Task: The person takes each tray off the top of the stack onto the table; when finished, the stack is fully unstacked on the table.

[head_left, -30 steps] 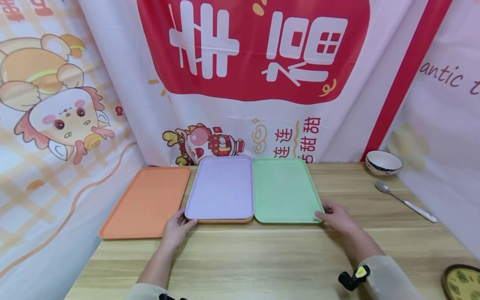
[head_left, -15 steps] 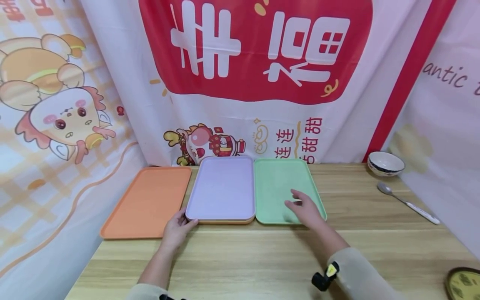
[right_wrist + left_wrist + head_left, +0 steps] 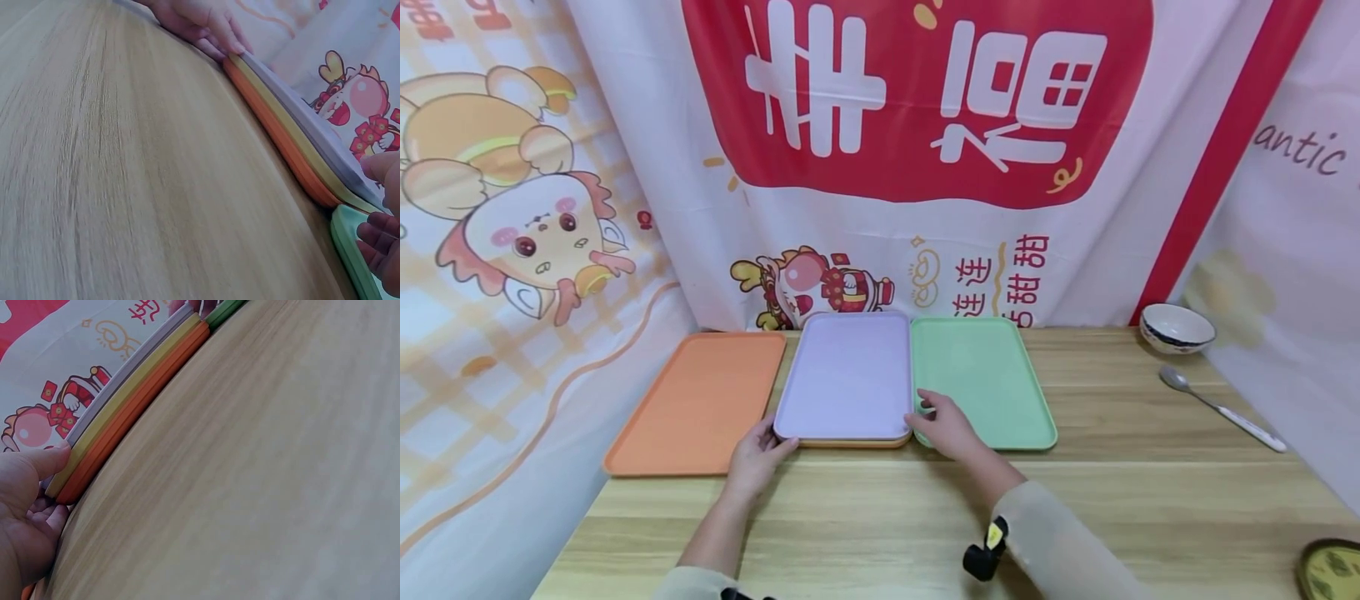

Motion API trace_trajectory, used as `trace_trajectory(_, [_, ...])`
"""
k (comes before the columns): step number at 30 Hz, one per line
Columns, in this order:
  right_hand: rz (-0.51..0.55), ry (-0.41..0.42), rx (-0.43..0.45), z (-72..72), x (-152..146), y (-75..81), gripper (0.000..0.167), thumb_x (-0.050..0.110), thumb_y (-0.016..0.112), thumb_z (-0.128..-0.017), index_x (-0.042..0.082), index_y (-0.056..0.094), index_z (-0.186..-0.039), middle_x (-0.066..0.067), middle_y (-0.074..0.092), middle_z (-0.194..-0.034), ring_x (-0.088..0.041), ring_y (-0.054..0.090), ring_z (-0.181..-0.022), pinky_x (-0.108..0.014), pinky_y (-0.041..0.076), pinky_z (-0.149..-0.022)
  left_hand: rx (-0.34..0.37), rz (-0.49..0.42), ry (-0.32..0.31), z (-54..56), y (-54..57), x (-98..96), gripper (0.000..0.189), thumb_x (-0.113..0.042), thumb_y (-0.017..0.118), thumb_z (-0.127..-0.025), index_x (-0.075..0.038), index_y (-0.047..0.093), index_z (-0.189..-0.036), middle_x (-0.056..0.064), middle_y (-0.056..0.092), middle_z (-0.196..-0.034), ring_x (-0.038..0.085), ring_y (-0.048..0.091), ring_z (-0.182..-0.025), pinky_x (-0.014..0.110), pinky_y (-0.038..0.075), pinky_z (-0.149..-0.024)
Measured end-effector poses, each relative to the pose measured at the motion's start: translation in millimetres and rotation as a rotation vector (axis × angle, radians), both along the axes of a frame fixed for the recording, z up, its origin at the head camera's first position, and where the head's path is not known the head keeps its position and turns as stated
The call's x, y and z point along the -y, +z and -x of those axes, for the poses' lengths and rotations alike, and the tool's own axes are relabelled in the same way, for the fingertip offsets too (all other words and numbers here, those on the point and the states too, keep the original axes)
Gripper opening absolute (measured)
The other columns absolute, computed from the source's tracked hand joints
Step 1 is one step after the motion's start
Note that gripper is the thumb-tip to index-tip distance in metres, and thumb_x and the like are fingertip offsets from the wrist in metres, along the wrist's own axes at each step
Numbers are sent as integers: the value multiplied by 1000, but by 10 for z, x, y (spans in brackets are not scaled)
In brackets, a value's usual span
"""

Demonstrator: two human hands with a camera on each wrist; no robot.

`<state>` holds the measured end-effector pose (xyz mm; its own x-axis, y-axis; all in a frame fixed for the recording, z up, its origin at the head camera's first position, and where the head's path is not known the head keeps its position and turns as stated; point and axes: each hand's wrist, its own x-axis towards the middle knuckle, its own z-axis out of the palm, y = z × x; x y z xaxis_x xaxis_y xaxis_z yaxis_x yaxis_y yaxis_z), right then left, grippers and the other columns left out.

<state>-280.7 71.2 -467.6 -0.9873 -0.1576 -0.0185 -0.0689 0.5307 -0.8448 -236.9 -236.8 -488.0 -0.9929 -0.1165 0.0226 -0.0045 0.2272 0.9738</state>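
A lavender tray (image 3: pixel 846 375) tops a stack with a yellow tray (image 3: pixel 128 390) and an orange tray (image 3: pixel 281 147) beneath it. At the stack's front left corner, my left hand (image 3: pixel 754 454) grips the edges, thumb on the lavender rim and fingers lower down at the side. A green tray (image 3: pixel 992 383) lies against the stack's right side. My right hand (image 3: pixel 950 427) is over the green tray's front left corner, its thumb at the lavender tray's front right corner and its fingers loosely bent; whether the thumb touches is unclear.
Left of the stack lies another orange tray (image 3: pixel 700 404). A patterned bowl (image 3: pixel 1177 328) and a spoon (image 3: pixel 1221 408) are at the right of the wooden table (image 3: pixel 865 525). A round yellow-green item (image 3: pixel 1332 571) shows at the lower right edge. Printed cloth hangs behind.
My right hand has let go of the green tray's front right corner and moved left across it to the stack's front right corner. My left hand has kept its place.
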Motion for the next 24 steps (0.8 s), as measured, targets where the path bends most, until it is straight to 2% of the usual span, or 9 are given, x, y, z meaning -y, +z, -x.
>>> trace_trajectory(7, [-47, -3, -1, 23, 89, -59, 61, 27, 68, -92, 0, 47, -143, -16, 63, -126, -26, 61, -108, -45, 54, -98, 23, 12, 8, 9, -14, -8, 70, -2, 68, -90, 9, 31, -149, 31, 33, -152, 40, 32, -144, 40, 32, -119])
trace_trajectory(13, [-39, 4, -24, 13, 114, -68, 61, 23, 68, -91, -3, 47, -142, -21, 60, -130, -31, 61, -111, -48, 52, -103, 37, 19, 18, -9, -27, 5, 70, -3, 67, -90, 9, 31, -148, 31, 33, -153, 41, 31, -144, 41, 32, -119])
trace_trajectory(17, [-19, -13, -30, -2, 129, -28, 60, 22, 67, -90, -1, 48, -142, -20, 59, -128, -29, 61, -106, -46, 54, -97, 40, 25, 16, -17, -15, 11, 70, -4, 67, -91, 9, 30, -148, 32, 33, -152, 42, 31, -144, 42, 32, -119])
trace_trajectory(20, [47, -29, -18, -10, 153, 15, 59, 18, 65, -90, -1, 47, -143, -18, 63, -119, -24, 62, -98, -39, 58, -88, 32, 13, 11, -14, -14, 17, 70, -4, 67, -91, 11, 29, -148, 33, 33, -152, 43, 31, -143, 42, 32, -119])
trace_trajectory(24, [274, -44, 87, -21, 197, 64, 60, 8, 60, -93, -5, 37, -147, -22, 66, -111, -19, 65, -86, -33, 63, -77, 27, -8, 12, -3, -20, 15, 70, -4, 67, -91, 11, 29, -148, 33, 34, -151, 42, 33, -143, 41, 32, -118])
